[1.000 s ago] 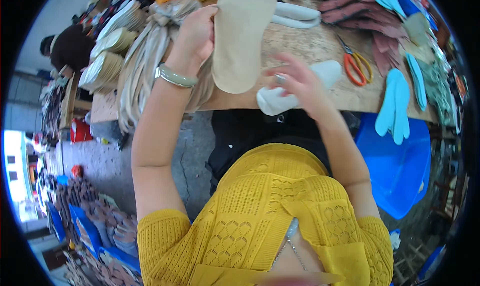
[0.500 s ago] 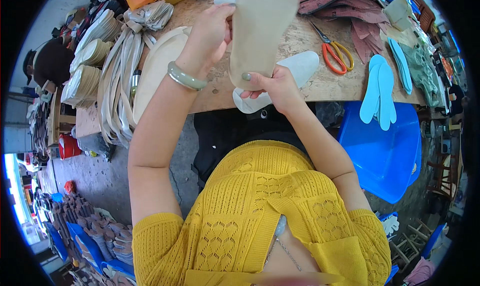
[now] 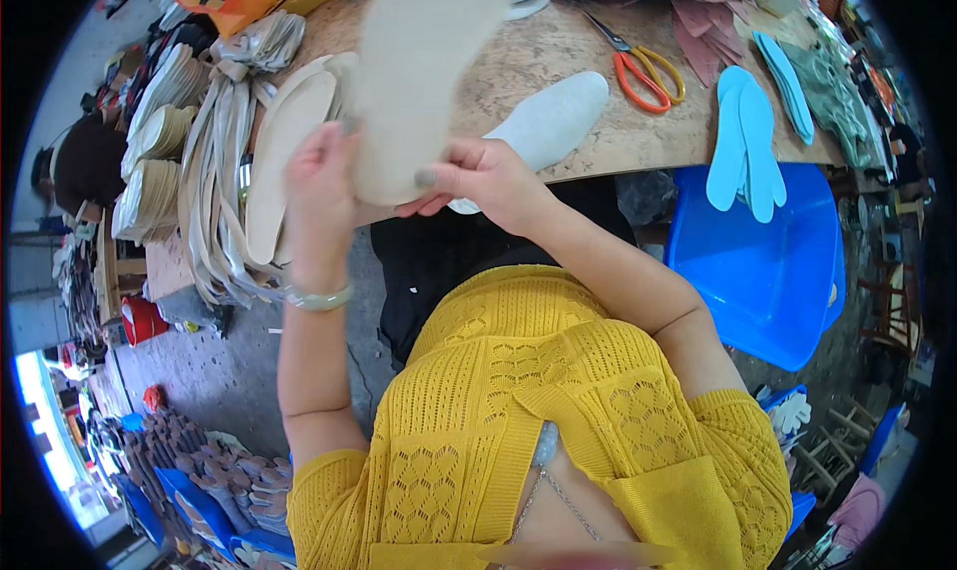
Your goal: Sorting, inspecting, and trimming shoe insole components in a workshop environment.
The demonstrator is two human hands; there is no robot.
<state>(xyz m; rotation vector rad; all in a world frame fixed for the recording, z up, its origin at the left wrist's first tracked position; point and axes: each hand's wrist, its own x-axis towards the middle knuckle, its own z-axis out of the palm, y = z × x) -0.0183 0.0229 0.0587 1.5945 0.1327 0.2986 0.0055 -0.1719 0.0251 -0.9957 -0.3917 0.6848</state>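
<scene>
A beige shoe insole (image 3: 424, 76) is held up over the table's near edge, its upper part blurred. At its lower right edge, my right hand (image 3: 483, 179) pinches it, thumb on top. My left hand (image 3: 324, 196), smeared by motion and with a pale bangle on the wrist, has curled fingers at its left edge. Beneath and to the right, a whitish insole (image 3: 558, 116) lies on the table, partly behind my right hand. Left of my left hand, larger beige sole-shaped pieces (image 3: 289, 161) lie overlapping near the table edge.
Orange-and-yellow-handled scissors (image 3: 648, 76) lie on the wooden table (image 3: 478, 91), near dark red cut pieces (image 3: 698, 21). Light-blue insoles (image 3: 743, 141) overhang the edge above a blue tub (image 3: 748, 261). Pale strips (image 3: 209, 181) and stacked beige soles (image 3: 150, 196) sit at left.
My left hand has come down from the insole's upper left side to its lower left edge. The held insole has shifted left, my right hand moving with it. The view has shifted slightly.
</scene>
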